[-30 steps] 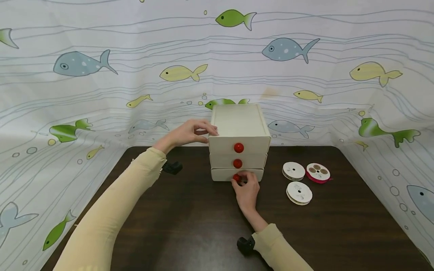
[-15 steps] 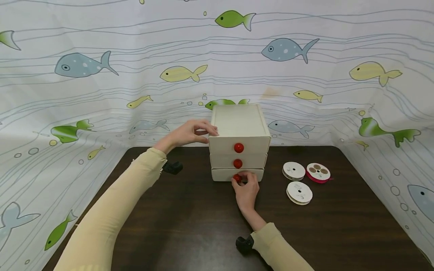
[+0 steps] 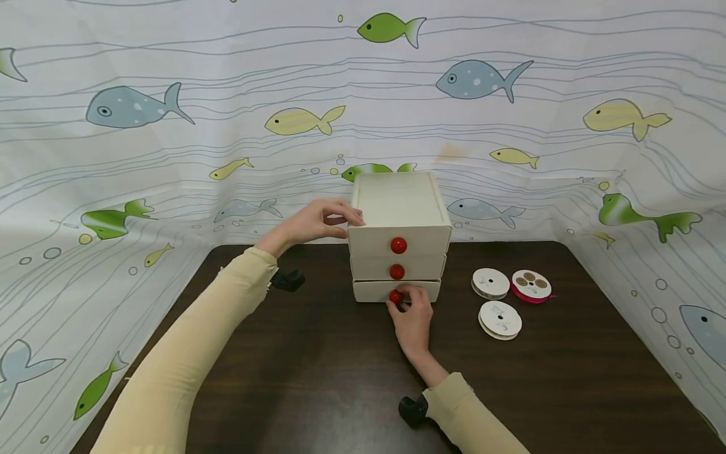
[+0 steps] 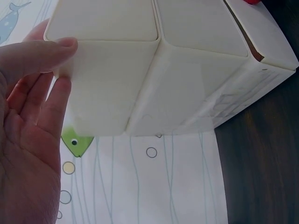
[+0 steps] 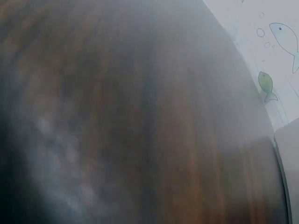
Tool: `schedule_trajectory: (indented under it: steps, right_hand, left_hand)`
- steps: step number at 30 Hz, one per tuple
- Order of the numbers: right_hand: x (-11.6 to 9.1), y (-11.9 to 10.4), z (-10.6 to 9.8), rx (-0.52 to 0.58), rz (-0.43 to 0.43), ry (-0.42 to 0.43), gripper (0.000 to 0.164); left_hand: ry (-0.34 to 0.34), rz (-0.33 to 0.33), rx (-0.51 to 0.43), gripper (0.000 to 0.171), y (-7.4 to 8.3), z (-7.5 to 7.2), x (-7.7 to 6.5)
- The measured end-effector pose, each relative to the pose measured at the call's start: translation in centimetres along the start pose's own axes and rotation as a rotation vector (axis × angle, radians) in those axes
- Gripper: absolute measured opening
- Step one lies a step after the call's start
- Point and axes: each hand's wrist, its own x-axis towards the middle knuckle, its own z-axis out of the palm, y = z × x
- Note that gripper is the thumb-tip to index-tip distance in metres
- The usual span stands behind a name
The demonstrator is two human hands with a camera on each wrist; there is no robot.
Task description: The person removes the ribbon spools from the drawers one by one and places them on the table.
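A cream-white chest of three small drawers (image 3: pixel 399 198) stands at the back of the table, each front bearing a round red knob. My left hand (image 3: pixel 314 221) holds its upper left edge. In the left wrist view, the thumb (image 4: pixel 65 43) lies over the corner and the fingers sit behind and under it. My right hand (image 3: pixel 416 321) pinches the lowest red knob (image 3: pixel 395 296) between thumb and fingers. A dark gap shows along the top of the bottom drawer (image 4: pixel 275 39) in the left wrist view. The right wrist view shows no hand.
To the right of the chest lie three flat white spools: one at the back left (image 3: pixel 490 280), one wound with red ribbon (image 3: pixel 531 284) and one in front (image 3: pixel 500 318). The dark wooden table (image 3: pixel 317 378) meets a fish-printed cloth (image 3: pixel 227 145) behind and at both sides.
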Motion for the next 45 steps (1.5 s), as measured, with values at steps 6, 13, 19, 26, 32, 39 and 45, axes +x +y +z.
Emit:
schedule_trajectory:
  steps: [6,13,19,26,32,39,45]
  right_hand:
    - [-0.2,0.0,0.3,0.022,0.036,0.017,0.027]
    - [-0.5,-0.3,0.4,0.065,0.101,0.068,0.027]
    - [-0.7,-0.4,0.1,0.042,0.104,0.077,0.025]
    - [-2.0,-1.0,-0.8,0.068,0.177,0.05,0.025]
    - [-3.0,-1.3,-1.4,0.076,0.186,0.033,0.023]
    - [-4.0,-2.1,-2.1,0.113,0.215,0.034,0.024]
    - [-5.1,-2.6,-3.3,0.123,0.237,-0.004,0.024]
  left_hand:
    - [0.006,-0.006,-0.001,0.027,0.1,0.1,-0.1]
    - [-0.001,-0.014,0.0,0.026,-0.1,0.2,0.0]
    - [-0.005,-0.008,0.012,0.026,-0.2,0.3,0.0]
    - [-0.002,-0.005,0.007,0.026,-0.1,0.4,0.0]
    - [0.0,-0.003,0.011,0.026,-0.4,0.4,0.0]
    - [0.023,-0.014,0.04,0.026,-0.2,0.2,0.2]
    - [0.016,-0.006,0.042,0.026,-0.1,0.0,0.2]
